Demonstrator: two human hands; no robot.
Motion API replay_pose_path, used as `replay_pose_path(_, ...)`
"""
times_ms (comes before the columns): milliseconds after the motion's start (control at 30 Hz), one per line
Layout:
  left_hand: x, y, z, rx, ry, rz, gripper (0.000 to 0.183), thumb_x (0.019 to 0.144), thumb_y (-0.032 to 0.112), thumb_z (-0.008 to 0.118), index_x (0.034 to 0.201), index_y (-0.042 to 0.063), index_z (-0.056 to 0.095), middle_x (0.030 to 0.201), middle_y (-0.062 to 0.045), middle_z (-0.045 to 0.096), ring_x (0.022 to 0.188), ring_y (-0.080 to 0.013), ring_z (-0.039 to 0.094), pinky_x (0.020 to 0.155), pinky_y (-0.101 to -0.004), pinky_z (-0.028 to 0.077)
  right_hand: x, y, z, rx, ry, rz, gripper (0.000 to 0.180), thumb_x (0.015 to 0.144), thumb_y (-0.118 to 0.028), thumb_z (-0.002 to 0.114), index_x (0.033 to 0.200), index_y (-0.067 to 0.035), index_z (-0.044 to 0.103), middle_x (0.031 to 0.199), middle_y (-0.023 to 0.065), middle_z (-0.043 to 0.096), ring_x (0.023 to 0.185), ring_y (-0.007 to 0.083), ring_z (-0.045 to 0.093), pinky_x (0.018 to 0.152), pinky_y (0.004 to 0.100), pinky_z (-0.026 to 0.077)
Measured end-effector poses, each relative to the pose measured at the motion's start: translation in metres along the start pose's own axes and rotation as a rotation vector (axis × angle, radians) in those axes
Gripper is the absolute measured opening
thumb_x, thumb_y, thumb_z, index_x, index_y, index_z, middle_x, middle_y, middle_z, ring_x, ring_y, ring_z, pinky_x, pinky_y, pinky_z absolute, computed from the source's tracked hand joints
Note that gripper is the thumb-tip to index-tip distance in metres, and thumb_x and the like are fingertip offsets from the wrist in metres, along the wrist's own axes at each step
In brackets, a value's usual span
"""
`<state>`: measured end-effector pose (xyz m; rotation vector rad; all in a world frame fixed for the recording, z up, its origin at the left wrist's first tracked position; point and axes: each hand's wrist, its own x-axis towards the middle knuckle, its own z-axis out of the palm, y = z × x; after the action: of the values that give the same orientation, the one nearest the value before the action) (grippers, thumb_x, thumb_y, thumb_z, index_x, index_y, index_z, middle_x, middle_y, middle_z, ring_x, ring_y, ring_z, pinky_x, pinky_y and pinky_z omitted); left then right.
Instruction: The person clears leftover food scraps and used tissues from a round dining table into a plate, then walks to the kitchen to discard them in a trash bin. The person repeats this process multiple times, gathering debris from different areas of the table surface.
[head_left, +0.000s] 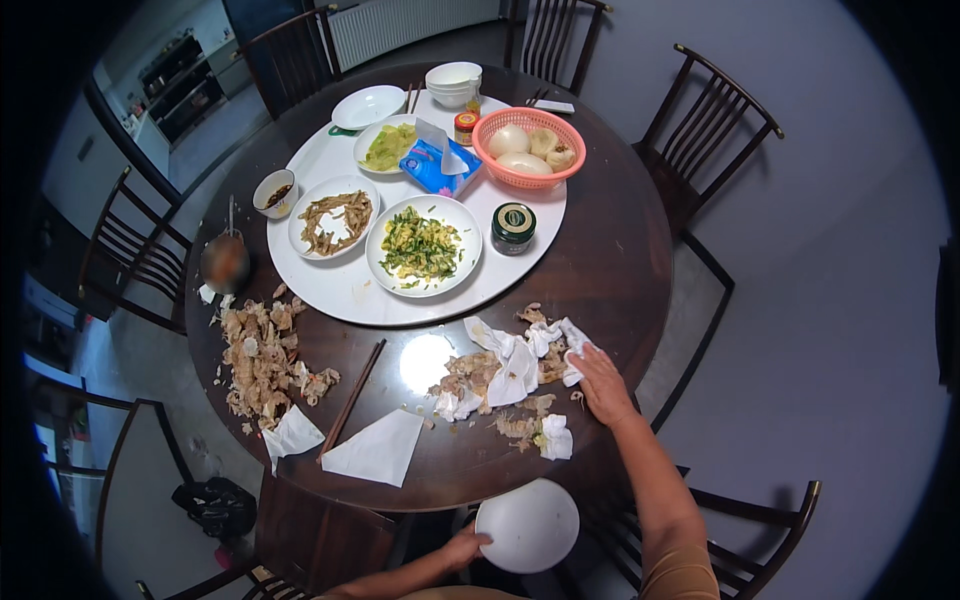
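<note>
My left hand (463, 547) grips the rim of a white bowl (529, 525) just below the table's front edge. No contents show in the bowl. At the right front of the round dark wooden table (600, 300), my right hand (602, 384) lies over a crumpled white tissue (576, 337), its fingers pressed on it. Left of these fingers spreads a pile of shell scraps (469, 375) mixed with used tissues (514, 371). Nearer the front edge lie a smaller clump of scraps (517, 427) and a balled tissue (556, 437).
A larger scrap heap (259, 352) sits at left, with chopsticks (352, 401) and a folded paper napkin (379, 448) beside it. The white turntable (330, 300) carries dishes, a tissue pack (439, 169), a green-lidded jar (514, 227) and a pink basket (529, 176) of buns. Chairs surround the table.
</note>
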<state>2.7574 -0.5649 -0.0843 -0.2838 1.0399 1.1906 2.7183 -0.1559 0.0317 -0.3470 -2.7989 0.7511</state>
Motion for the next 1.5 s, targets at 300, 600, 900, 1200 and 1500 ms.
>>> replay_pose_path(300, 0.039, 0.031, 0.004, -0.19, -0.013, 0.157, 0.034, 0.08, 0.0, 0.051, 0.114, -0.001, 0.049, 0.103, -0.011, 0.059, 0.091, -0.0227, 0.061, 0.078, -0.0331, 0.051, -0.045, -0.066, 0.027, 0.096, -0.049, -0.087, 0.04, 0.084, -0.002, 0.046, 0.123, -0.01, 0.053, 0.128, 0.0203, 0.048, 0.125, 0.0312, 0.04, 0.107, 0.0432, 0.026)
replay_pose_path(600, 0.029, 0.038, 0.021, -0.33, 0.061, 0.194, 0.027, 0.081, -0.001, 0.051, 0.108, -0.004, 0.051, 0.1, -0.013, 0.061, 0.086, -0.024, 0.063, 0.073, -0.0325, 0.052, -0.088, -0.104, 0.031, 0.373, 0.067, -0.054, 0.038, 0.074, 0.01, 0.046, 0.104, -0.006, 0.064, 0.105, 0.0172, 0.061, 0.105, 0.0333, 0.055, 0.092, 0.039, 0.043)
replay_pose_path(900, 0.018, 0.038, 0.018, -0.344, 0.055, 0.215, 0.036, 0.079, -0.004, 0.05, 0.114, 0.002, 0.047, 0.1, -0.01, 0.06, 0.085, -0.0229, 0.062, 0.067, -0.0319, 0.052, -0.001, 0.048, -0.013, 0.428, 0.586, 0.534, 0.024, 0.082, 0.003, 0.046, 0.1, -0.001, 0.062, 0.094, 0.0097, 0.062, 0.085, 0.0181, 0.058, 0.077, 0.0288, 0.046)
replay_pose_path(1200, 0.027, 0.03, 0.015, -0.338, 0.005, 0.176, 0.041, 0.079, -0.005, 0.05, 0.118, 0.003, 0.046, 0.111, -0.014, 0.058, 0.096, -0.0267, 0.061, 0.077, -0.037, 0.053, 0.008, 0.013, 0.01, -0.145, 0.209, 0.109, 0.041, 0.078, 0.001, 0.051, 0.119, -0.006, 0.054, 0.126, 0.0197, 0.049, 0.124, 0.0347, 0.041, 0.105, 0.0412, 0.03)
replay_pose_path(1500, 0.016, 0.04, 0.009, -0.268, 0.089, 0.172, 0.031, 0.079, -0.003, 0.052, 0.11, -0.006, 0.052, 0.099, -0.014, 0.063, 0.086, -0.0247, 0.063, 0.075, -0.0327, 0.052, 0.104, 0.037, 0.01, 0.585, 0.239, 0.257, 0.026, 0.083, -0.001, 0.052, 0.106, -0.006, 0.064, 0.116, 0.0143, 0.06, 0.114, 0.0238, 0.053, 0.104, 0.0325, 0.03)
